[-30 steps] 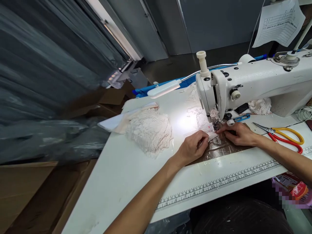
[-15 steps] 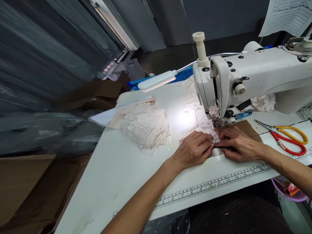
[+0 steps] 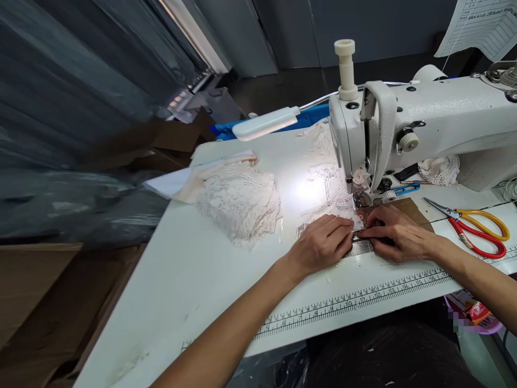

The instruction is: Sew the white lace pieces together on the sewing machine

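White lace fabric [image 3: 333,188] lies under and beside the needle end of the white sewing machine [image 3: 440,118]. My left hand [image 3: 321,241] rests at the near edge of the lace, its fingers drawn together and pressed on it. Just to the right, my right hand [image 3: 398,233] pinches at the same edge, thumb and index finger close to the left fingertips. Both sit right in front of the presser foot [image 3: 362,200], above the metal plate [image 3: 361,248]. What lies beneath the fingers is mostly hidden.
A stack of lace pieces [image 3: 242,202] lies to the left on the white table [image 3: 210,291]. Scissors with red and yellow handles [image 3: 470,223] and a blue thread snip [image 3: 406,189] lie to the right. A lamp [image 3: 266,124] hangs over the lace. A printed ruler [image 3: 349,305] runs along the front edge.
The view has shifted slightly, so the machine appears a little further right. Both hands stay at the lace edge before the presser foot, with only small finger movement.
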A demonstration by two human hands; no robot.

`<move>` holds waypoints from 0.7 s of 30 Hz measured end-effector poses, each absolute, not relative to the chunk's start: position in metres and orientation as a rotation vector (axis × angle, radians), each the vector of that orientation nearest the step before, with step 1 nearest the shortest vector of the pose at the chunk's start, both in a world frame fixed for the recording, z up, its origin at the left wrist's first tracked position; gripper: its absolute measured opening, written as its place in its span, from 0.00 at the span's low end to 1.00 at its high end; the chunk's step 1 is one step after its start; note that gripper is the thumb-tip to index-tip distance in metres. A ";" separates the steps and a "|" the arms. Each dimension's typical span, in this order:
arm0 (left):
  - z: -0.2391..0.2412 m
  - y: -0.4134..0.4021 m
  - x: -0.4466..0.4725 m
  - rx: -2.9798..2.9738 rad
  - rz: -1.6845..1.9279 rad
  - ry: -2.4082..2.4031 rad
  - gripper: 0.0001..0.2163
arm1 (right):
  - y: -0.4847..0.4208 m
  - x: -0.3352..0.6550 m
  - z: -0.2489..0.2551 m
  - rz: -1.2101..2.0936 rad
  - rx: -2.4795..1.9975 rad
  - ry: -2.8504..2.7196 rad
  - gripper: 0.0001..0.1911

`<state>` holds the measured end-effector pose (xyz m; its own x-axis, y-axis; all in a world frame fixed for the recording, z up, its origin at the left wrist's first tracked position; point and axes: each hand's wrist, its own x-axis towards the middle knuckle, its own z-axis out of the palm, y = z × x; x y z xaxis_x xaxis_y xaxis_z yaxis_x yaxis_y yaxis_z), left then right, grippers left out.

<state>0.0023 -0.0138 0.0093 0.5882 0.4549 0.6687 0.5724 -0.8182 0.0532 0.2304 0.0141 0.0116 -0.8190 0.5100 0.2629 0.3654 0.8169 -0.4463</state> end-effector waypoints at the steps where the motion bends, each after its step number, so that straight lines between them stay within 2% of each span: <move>1: 0.009 -0.014 0.002 -2.652 -1.001 -0.844 0.04 | 0.014 0.230 0.012 0.541 -0.660 -2.630 0.17; 5: 0.009 -0.014 0.000 -2.656 -0.879 -0.816 0.06 | 0.014 0.230 0.013 0.559 -0.644 -2.627 0.16; 16: 0.008 -0.014 -0.001 -2.698 -0.849 -0.830 0.05 | 0.013 0.229 0.014 0.574 -0.650 -2.606 0.15; 21: 0.008 -0.014 -0.001 -2.694 -0.831 -0.822 0.05 | 0.017 0.231 0.014 0.701 -0.713 -2.484 0.16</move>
<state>-0.0007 -0.0142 0.0084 0.6864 0.4506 0.5708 0.5659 -0.8240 -0.0301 0.2315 0.0170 0.0143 -0.7601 0.5852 0.2824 0.3512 0.7357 -0.5791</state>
